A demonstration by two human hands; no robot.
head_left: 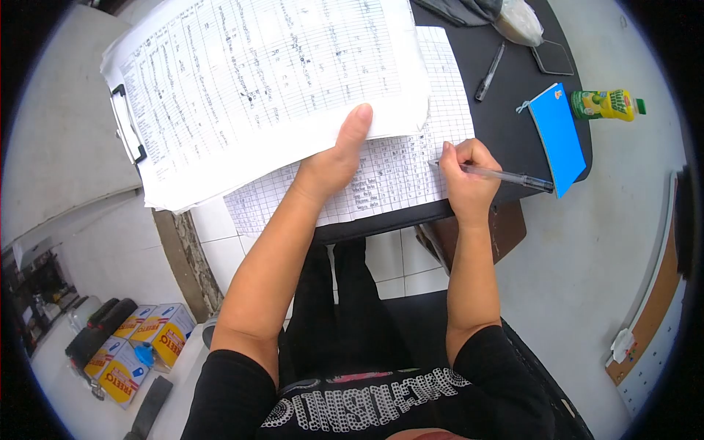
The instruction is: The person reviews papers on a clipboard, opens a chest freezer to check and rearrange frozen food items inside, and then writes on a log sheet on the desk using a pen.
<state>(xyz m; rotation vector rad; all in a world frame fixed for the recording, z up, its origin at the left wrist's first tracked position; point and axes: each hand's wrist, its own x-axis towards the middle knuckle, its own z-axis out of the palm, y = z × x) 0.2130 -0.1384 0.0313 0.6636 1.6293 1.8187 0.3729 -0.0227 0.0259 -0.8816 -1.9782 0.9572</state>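
Observation:
My left hand (336,163) holds the lower edge of a thick stack of paper sheets (264,66), thumb on top and the other fingers hidden beneath. Handwritten columns cover the top sheet, and a black binder clip (129,123) grips the stack's left edge. Under the stack lies a gridded sheet (400,187) with handwritten rows, partly covered. In my right hand (471,180) a clear-barrelled pen (513,178) is pinched, its tip at the right part of the gridded sheet. Whether the tip touches the paper I cannot tell.
On the black table (506,121) lie a second pen (490,72), a blue notebook (557,139), a green-and-yellow bottle (605,105), a plastic bag (519,22) and a dark flat object (554,59). Yellow-and-white boxes (163,330) stand at lower left.

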